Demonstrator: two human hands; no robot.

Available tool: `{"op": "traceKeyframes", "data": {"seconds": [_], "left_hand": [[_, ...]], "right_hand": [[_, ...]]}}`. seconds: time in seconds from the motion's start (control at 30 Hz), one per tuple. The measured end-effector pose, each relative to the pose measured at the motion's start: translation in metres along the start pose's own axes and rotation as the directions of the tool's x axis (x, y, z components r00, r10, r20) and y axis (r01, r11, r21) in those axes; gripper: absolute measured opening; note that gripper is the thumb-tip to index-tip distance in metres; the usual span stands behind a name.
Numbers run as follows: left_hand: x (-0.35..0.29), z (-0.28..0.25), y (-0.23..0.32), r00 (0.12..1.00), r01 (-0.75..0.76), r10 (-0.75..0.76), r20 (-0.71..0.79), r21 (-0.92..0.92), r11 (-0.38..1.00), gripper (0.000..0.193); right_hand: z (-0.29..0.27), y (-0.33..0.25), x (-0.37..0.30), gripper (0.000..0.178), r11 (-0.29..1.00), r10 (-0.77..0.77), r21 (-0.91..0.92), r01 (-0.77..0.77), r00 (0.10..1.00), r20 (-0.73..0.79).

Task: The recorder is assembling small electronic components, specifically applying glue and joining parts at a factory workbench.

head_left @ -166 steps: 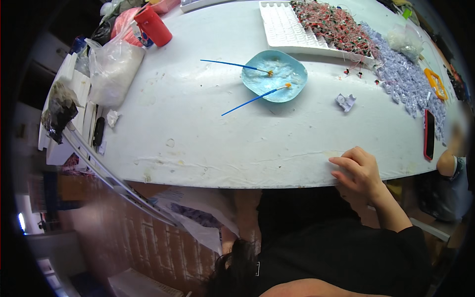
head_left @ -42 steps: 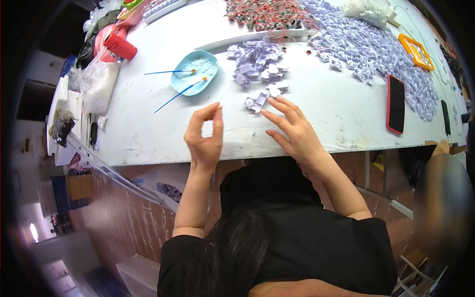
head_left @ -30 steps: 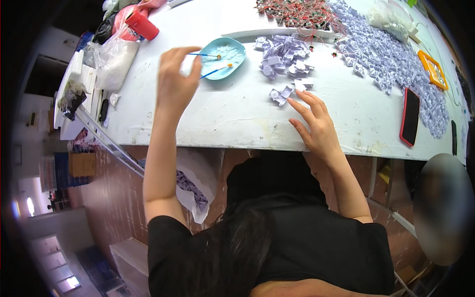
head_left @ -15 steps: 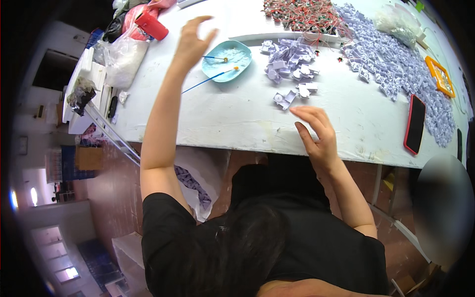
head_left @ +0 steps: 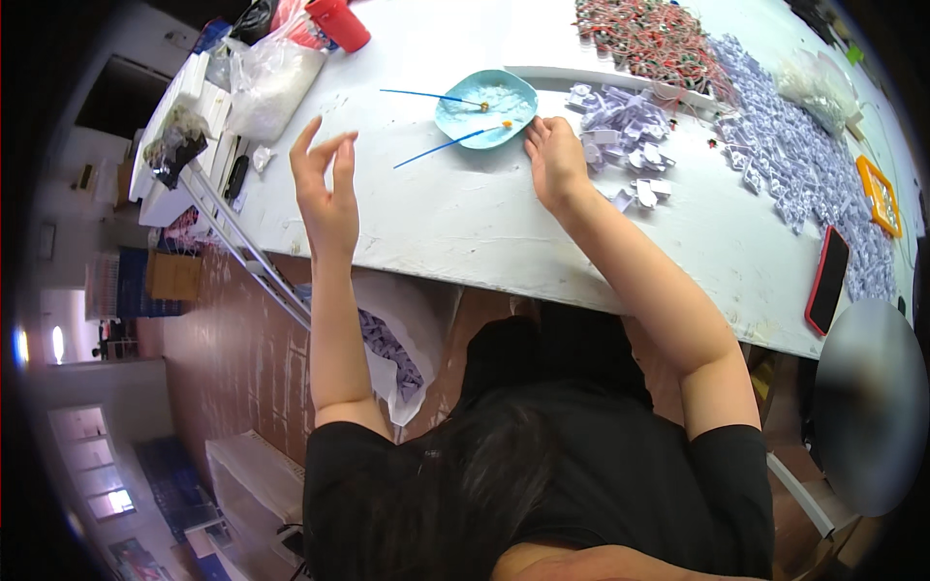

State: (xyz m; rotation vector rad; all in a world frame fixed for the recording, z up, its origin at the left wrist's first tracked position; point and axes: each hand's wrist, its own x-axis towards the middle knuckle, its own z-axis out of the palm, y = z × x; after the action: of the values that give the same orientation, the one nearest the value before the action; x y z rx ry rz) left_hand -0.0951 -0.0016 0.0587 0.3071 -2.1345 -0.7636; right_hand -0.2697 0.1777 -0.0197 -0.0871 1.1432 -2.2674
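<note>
A light blue dish [head_left: 472,138] with two thin blue-handled brushes sits on the white table. One brush [head_left: 426,94] lies across the dish's left rim, the other [head_left: 441,150] across its near rim; both have orange-yellow tips. To the left and nearer than the dish, my left hand [head_left: 327,194] is raised with spread fingers, holding nothing. My right hand [head_left: 557,160] is at the dish's right rim, fingers stretched toward it; whether they touch it I cannot tell. Right beside that hand lies a small group of pale lilac plastic parts [head_left: 625,126], with a few nearer pieces [head_left: 647,194].
A large heap of lilac parts [head_left: 790,165] covers the right side, with a red-edged phone [head_left: 826,281] and orange frame [head_left: 879,197]. Red-and-green wired pieces [head_left: 649,44] fill a white tray at the back. Back left are a red cup [head_left: 339,24] and a bag of white material [head_left: 271,92].
My left hand has drawn back from the dish toward the table's near edge. My right hand has moved forward and left, from the nearer lilac pieces to the dish's right rim. The view has shifted.
</note>
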Motion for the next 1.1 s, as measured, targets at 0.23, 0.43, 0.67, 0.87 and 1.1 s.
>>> {"op": "traceKeyframes", "data": {"seconds": [0.23, 0.43, 0.67, 0.87, 1.1], "left_hand": [[-0.074, -0.061, 0.006, 0.959, 0.185, -0.218, -0.183, -0.185, 0.965, 0.046], [-0.116, -0.078, 0.018, 0.916, 0.234, -0.294, -0.272, -0.233, 0.944, 0.043], [-0.107, -0.028, 0.033, 0.918, 0.315, -0.376, -0.124, -0.346, 0.884, 0.04], [-0.009, 0.074, 0.023, 0.916, 0.323, -0.182, 0.357, -0.391, 0.862, 0.024], [0.134, 0.23, -0.029, 0.876, 0.318, -0.364, 0.317, 0.189, 0.929, 0.041]], "right_hand": [[0.059, 0.035, 0.032, 0.065, 0.992, 0.033, 0.122, -0.045, 0.995, 0.098], [0.123, 0.109, 0.095, 0.063, 0.963, 0.203, 0.124, -0.237, 0.949, 0.24], [0.102, 0.044, 0.047, 0.057, 0.877, 0.13, -0.475, 0.069, 0.919, 0.373], [-0.018, -0.054, -0.032, 0.053, -0.343, -0.118, -0.574, 0.744, 0.572, 0.812], [-0.129, -0.134, -0.041, 0.054, 0.453, -0.603, -0.787, 0.418, 0.794, 0.075]]}}
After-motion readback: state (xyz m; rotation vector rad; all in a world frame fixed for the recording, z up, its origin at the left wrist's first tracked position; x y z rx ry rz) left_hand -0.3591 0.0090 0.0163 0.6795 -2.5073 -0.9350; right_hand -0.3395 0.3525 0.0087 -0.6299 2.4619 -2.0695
